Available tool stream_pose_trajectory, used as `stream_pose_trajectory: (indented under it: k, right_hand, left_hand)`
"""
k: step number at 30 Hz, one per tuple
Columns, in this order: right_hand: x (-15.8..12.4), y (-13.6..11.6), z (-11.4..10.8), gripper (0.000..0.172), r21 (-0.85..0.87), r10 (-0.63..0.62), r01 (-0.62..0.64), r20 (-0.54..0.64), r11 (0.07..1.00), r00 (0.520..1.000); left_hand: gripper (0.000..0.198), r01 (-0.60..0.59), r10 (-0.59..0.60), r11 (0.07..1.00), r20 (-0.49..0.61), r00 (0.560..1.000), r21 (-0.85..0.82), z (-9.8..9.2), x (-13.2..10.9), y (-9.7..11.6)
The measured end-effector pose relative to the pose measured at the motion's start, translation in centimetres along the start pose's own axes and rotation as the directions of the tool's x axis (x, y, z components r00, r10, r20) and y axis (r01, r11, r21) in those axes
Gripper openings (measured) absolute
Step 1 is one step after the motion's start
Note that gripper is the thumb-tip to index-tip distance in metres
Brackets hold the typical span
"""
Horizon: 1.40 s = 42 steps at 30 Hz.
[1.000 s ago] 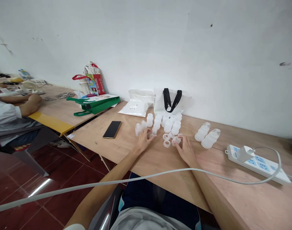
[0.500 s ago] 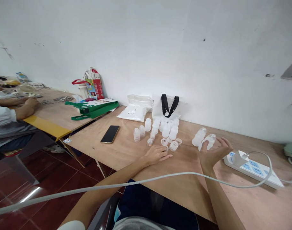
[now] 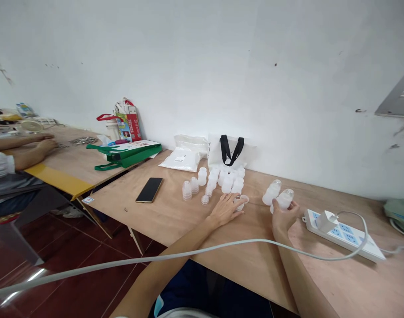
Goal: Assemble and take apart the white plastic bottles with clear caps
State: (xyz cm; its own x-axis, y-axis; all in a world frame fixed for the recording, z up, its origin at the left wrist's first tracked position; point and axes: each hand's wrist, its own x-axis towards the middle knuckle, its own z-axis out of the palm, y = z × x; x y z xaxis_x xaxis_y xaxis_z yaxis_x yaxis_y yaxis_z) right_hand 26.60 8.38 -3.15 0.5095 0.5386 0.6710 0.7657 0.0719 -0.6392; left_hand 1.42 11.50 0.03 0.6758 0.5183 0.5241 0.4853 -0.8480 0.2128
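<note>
Holding a frosted plastic bottle (image 3: 284,199) in the right hand (image 3: 282,219), fingers and thumb closed round its lower body; a low grip like this leaves the neck uncovered. Long axis tilted, neck aimed up and away toward the wall, slightly right. A second frosted bottle (image 3: 271,193) sits just beside it on the plywood bench (image 3: 254,274), neck pointing the same way; the pair seem set apart from the main group, perhaps sorted. Left hand (image 3: 225,210) lies palm down, fingers spread and reaching a small translucent cup (image 3: 242,202), partly covered by them; whether they pinch it or merely rest there I cannot tell. Beyond that hand stands a cluster of translucent bottles (image 3: 226,182), with smaller stacked pieces (image 3: 186,191) to its left. Black smartphone (image 3: 149,190) lies further left, well away from both hands. Power strip (image 3: 341,235) sits right of the right hand, a white cable (image 3: 188,255) crossing the near side. Co-worker's hand (image 3: 46,145) rests on the next bench (image 3: 79,163), near small metal parts (image 3: 83,141)
</note>
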Motion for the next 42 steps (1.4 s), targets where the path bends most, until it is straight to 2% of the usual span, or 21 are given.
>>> stream_pose_trajectory:
  k: [1,2,4,5,6,7,8,9,11,15,17,19,21,23,26,28,29,32,34,38,42]
  right_hand:
    - [-0.2,-0.7,-0.2,0.06,0.015,0.09,-0.089,-0.14,0.996,0.986]
    - [-0.4,-1.6,-0.3,0.061,0.032,0.103,-0.099,-0.208,0.995,0.973]
    - [-1.0,-3.8,-0.7,0.058,0.047,-0.047,0.055,-0.149,0.997,0.988]
    - [-1.4,-4.9,-0.8,0.054,0.067,-0.159,0.163,-0.065,0.984,0.985]
    - [-1.8,-5.9,-0.9,0.05,0.096,-0.275,0.269,0.055,0.958,0.96]
    - [-2.2,-6.8,-1.0,0.047,0.12,-0.375,0.358,0.184,0.926,0.908]
    - [-2.5,-7.6,-1.0,0.046,0.134,-0.451,0.432,0.329,0.892,0.829]
    - [-2.8,-8.1,-1.0,0.046,0.144,-0.494,0.481,0.415,0.865,0.764]
    - [-3.2,-8.6,-0.8,0.046,0.164,-0.548,0.548,0.499,0.82,0.671]
    - [-3.4,-7.9,-0.4,0.038,0.162,-0.642,0.66,0.483,0.734,0.595]
    - [-3.5,-7.5,-0.5,0.033,0.104,-0.681,0.724,0.452,0.682,0.576]
    - [-3.6,-7.6,-0.6,0.03,0.014,-0.705,0.778,0.432,0.629,0.562]
    - [-3.7,-8.2,-0.6,0.032,-0.066,-0.717,0.814,0.435,0.577,0.544]
    - [-4.0,-9.2,-0.4,0.038,-0.11,-0.726,0.836,0.445,0.537,0.524]
    - [-4.6,-10.3,0.2,0.042,-0.117,-0.724,0.842,0.456,0.527,0.517]
    - [-5.0,-10.4,0.6,0.04,-0.104,-0.698,0.816,0.464,0.568,0.545]
    - [-5.1,-10.2,0.8,0.038,-0.1,-0.673,0.787,0.461,0.609,0.579]
    - [-5.0,-9.0,0.7,0.033,-0.068,-0.573,0.664,0.445,0.745,0.688]
    - [-4.9,-8.2,0.4,0.032,-0.022,-0.542,0.623,0.469,0.782,0.697]
    - [-5.2,-8.2,0.1,0.03,-0.003,-0.534,0.633,0.534,0.774,0.655]
    - [-5.9,-9.6,0.6,0.031,-0.034,-0.495,0.61,0.549,0.792,0.673]
  left_hand:
    - [0.048,0.011,-0.012,0.999,-0.018,1.0,-0.03,-0.1,0.1,0.0]
    - [0.05,0.027,-0.03,0.997,-0.042,0.999,-0.068,-0.2,0.0,0.1]
    - [0.056,0.065,-0.082,0.985,-0.102,0.991,-0.161,-0.5,-0.2,0.1]
    - [0.058,0.085,-0.115,0.974,-0.133,0.984,-0.209,-0.7,-0.5,0.1]
    - [0.059,0.105,-0.149,0.962,-0.163,0.975,-0.252,-0.8,-0.8,0.0]
    - [0.059,0.119,-0.177,0.951,-0.187,0.966,-0.285,-1.1,-1.2,-0.1]
    - [0.058,0.125,-0.195,0.943,-0.207,0.959,-0.308,-1.3,-1.5,-0.2]
    - [0.055,0.124,-0.203,0.939,-0.225,0.953,-0.321,-1.5,-1.8,-0.4]
    - [0.048,0.104,-0.183,0.943,-0.232,0.955,-0.317,-1.9,-2.2,-0.7]
    - [0.037,-0.009,-0.036,0.972,-0.183,0.982,-0.236,-2.1,-2.2,-1.0]
    - [0.035,-0.044,0.002,0.981,-0.223,0.975,-0.187,-1.8,-1.9,-0.8]
    - [0.035,-0.007,-0.044,0.986,-0.301,0.953,-0.166,-1.4,-1.7,-0.5]
    - [0.036,0.091,-0.159,0.976,-0.358,0.92,-0.198,-1.1,-1.6,-0.3]
    - [0.039,0.21,-0.296,0.943,-0.365,0.883,-0.258,-1.0,-1.6,-0.2]
    - [0.047,0.386,-0.467,0.88,-0.354,0.811,-0.277,-1.6,-1.8,-0.3]
    - [0.05,0.434,-0.502,0.863,-0.339,0.796,-0.258,-2.2,-2.0,-0.4]
    - [0.05,0.42,-0.485,0.871,-0.316,0.815,-0.254,-2.5,-2.2,-0.5]
    - [0.045,0.267,-0.331,0.914,-0.181,0.926,-0.306,-3.2,-2.5,-0.6]
    - [0.047,0.197,-0.252,0.909,-0.107,0.962,-0.368,-3.1,-2.5,-0.7]
    - [0.063,0.233,-0.317,0.881,-0.148,0.937,-0.412,-2.4,-2.3,-1.1]
    - [0.07,0.241,-0.34,0.892,-0.217,0.915,-0.382,-2.4,-2.4,-1.6]
